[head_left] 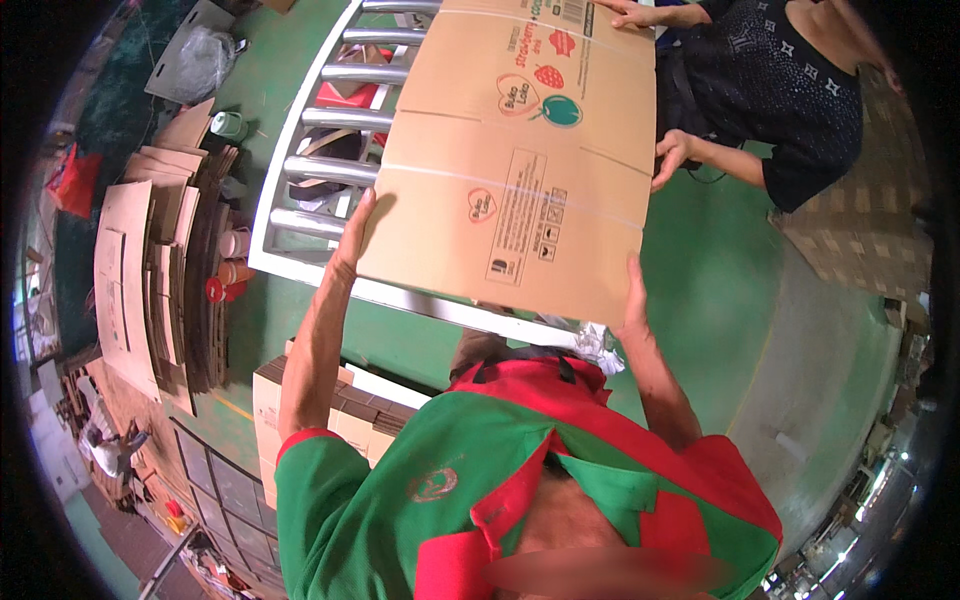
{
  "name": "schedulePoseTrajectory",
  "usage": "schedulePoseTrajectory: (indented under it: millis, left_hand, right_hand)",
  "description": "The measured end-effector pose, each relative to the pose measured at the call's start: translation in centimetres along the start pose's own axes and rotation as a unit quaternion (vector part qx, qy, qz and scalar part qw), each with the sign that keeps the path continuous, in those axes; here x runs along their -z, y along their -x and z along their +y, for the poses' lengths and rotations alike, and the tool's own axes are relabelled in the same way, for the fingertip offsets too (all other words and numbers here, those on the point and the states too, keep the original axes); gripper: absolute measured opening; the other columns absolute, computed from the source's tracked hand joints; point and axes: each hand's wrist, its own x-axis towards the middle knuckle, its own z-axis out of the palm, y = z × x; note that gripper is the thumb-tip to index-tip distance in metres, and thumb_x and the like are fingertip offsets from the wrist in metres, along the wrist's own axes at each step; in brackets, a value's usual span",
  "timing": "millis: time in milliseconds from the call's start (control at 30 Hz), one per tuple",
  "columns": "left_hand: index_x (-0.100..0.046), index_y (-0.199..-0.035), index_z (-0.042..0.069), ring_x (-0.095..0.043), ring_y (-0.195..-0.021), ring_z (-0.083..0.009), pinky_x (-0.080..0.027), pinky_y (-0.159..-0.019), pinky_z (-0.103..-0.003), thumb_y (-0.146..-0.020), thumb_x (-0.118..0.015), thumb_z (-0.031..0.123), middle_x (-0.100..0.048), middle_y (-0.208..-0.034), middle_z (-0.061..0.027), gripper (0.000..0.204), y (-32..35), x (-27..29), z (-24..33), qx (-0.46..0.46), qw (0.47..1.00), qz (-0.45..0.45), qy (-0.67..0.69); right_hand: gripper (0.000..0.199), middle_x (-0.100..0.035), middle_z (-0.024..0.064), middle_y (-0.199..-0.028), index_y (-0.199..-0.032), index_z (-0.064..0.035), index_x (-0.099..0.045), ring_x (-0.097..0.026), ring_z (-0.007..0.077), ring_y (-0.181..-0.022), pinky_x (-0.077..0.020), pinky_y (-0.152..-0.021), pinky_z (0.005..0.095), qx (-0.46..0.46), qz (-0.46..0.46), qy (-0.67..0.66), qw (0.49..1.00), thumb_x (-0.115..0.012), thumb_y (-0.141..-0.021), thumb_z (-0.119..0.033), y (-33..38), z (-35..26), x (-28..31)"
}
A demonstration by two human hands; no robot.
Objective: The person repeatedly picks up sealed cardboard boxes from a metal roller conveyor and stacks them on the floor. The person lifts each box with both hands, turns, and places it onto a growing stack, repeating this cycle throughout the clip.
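Observation:
A large flat brown cardboard sheet, printed with fruit pictures and symbols, lies over a metal roller conveyor. My left hand grips the sheet's near left edge, fingers stretched up along it. On the near right corner my right hand holds the edge. Both my arms reach forward from my green and red shirt. Across from me a person in a dark patterned top holds the far side, one hand on the top edge and the other hand on the right edge.
Stacks of flat cardboard stand on the green floor at the left, with red cups and a green roll beside them. Another cardboard stack sits close below my left arm. More brown cartons are at the right.

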Motion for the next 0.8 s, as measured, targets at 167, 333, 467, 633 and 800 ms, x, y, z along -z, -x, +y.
schedulePoseTrajectory:
  millis: [167,333,467,633,800]
  left_hand:
    - [-0.045,-0.142,0.000,-0.064,-0.110,-0.0234,-0.055,-0.091,-0.035,-0.097,-0.047,0.060,-0.061,-0.126,-0.0182,0.074,2.3,0.4,-0.9,0.035,0.998,0.045,-0.005]
    - [-0.041,-0.146,0.001,-0.058,-0.121,-0.0242,-0.047,-0.103,-0.037,-0.100,-0.038,0.059,-0.055,-0.137,-0.0165,0.074,4.0,0.3,-0.4,0.045,0.997,0.042,-0.043]
    - [-0.039,-0.148,0.004,-0.053,-0.128,-0.0244,-0.042,-0.109,-0.037,-0.102,-0.032,0.059,-0.052,-0.142,-0.0145,0.072,1.1,-0.5,2.3,0.033,0.995,0.002,-0.090]
    - [-0.054,-0.138,0.006,-0.060,-0.119,-0.0242,-0.047,-0.101,-0.041,-0.094,-0.052,0.059,-0.062,-0.131,-0.0150,0.068,-4.8,-2.0,3.9,0.036,0.999,0.040,-0.004]
    - [-0.058,-0.134,0.005,-0.059,-0.118,-0.0256,-0.045,-0.102,-0.041,-0.088,-0.063,0.050,-0.062,-0.131,-0.0131,0.065,-1.7,-2.8,1.5,0.000,0.995,0.097,0.022]
  right_hand:
    - [0.061,-0.052,0.0096,-0.140,-0.145,-0.0042,-0.041,-0.051,0.0235,-0.127,-0.0409,-0.107,0.0389,0.014,-0.033,-0.008,0.999,-0.039,-0.103,-0.049,1.7,1.3,0.6]
    - [0.062,-0.051,0.0095,-0.140,-0.145,-0.0029,-0.041,-0.050,0.0227,-0.127,-0.0403,-0.107,0.0374,-0.018,0.003,0.040,0.999,-0.039,-0.103,-0.049,1.5,0.5,1.3]
    - [0.069,-0.052,0.0098,-0.139,-0.145,-0.0038,-0.040,-0.051,0.0245,-0.125,-0.0411,-0.106,0.0394,0.028,-0.011,0.141,0.990,-0.041,-0.100,-0.056,-1.3,-1.9,0.8]
    - [0.080,-0.046,0.0122,-0.147,-0.148,-0.0036,-0.036,-0.045,0.0280,-0.132,-0.0387,-0.109,0.0422,-0.022,0.001,0.118,0.993,-0.042,-0.096,-0.064,-4.6,-4.5,-1.6]
    - [0.082,-0.042,0.0145,-0.149,-0.150,-0.0044,-0.034,-0.043,0.0321,-0.134,-0.0349,-0.111,0.0461,-0.036,-0.028,0.199,0.979,-0.042,-0.095,-0.065,-5.3,-5.0,-1.9]
